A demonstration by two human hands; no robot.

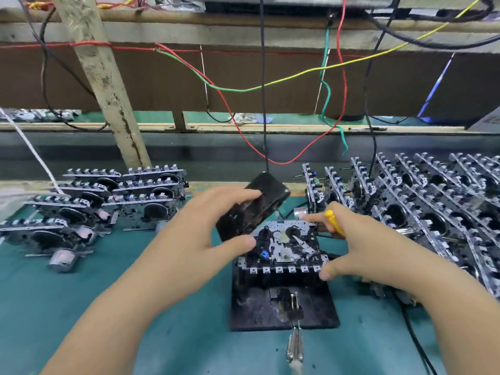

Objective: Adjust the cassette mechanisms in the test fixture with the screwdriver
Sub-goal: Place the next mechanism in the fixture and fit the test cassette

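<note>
A black test fixture (284, 307) stands on the green mat at centre. A cassette mechanism (286, 244) lies in its top, with a row of key tabs facing me. My left hand (205, 228) grips the fixture's black hinged lid (257, 207), which is tilted up behind the mechanism. My right hand (359, 244) holds a yellow-handled screwdriver (334, 221) in its fingers. Its thumb rests at the mechanism's front right corner. The screwdriver's tip is hidden.
Stacked cassette mechanisms (108, 201) lie at the left and more stand in rows (422, 207) at the right. A metal toggle clamp lever (295, 345) juts off the fixture's front. Red, green, yellow and black wires (263, 104) hang above.
</note>
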